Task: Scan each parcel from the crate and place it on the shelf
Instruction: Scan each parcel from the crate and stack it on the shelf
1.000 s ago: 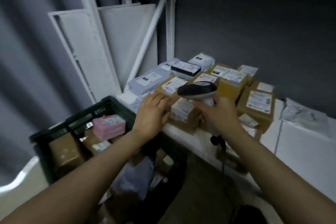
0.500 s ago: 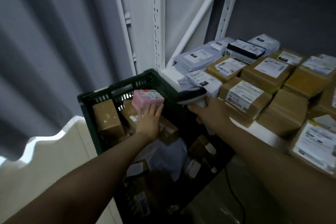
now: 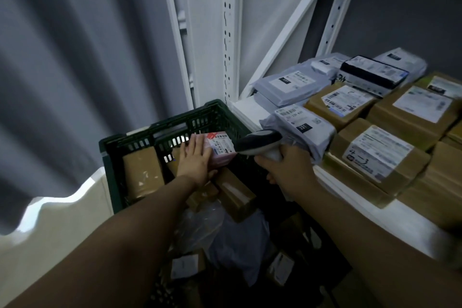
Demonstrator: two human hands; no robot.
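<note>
A dark green crate (image 3: 130, 141) stands left of the white shelf (image 3: 250, 110) and holds several brown boxes and grey mailer bags. My left hand (image 3: 195, 160) holds a pink parcel (image 3: 222, 149) with a white label, fingers on its left side and thumb beneath, near the crate's far right corner. My right hand (image 3: 282, 170) grips a barcode scanner (image 3: 257, 141), whose dark head points left at the pink parcel's label. The shelf carries several labelled brown boxes (image 3: 377, 155) and grey mailers (image 3: 303, 124).
White perforated shelf uprights (image 3: 228, 32) and a diagonal brace (image 3: 295, 20) rise behind the crate. A grey curtain (image 3: 75, 57) hangs on the left. The scanner's cable drops below my right wrist, mostly hidden. A pale floor edge (image 3: 50, 232) lies at the lower left.
My left hand left the shelf, reached down into the crate and took hold of the pink parcel. My right hand brought the scanner left and down toward the parcel. The view swung left.
</note>
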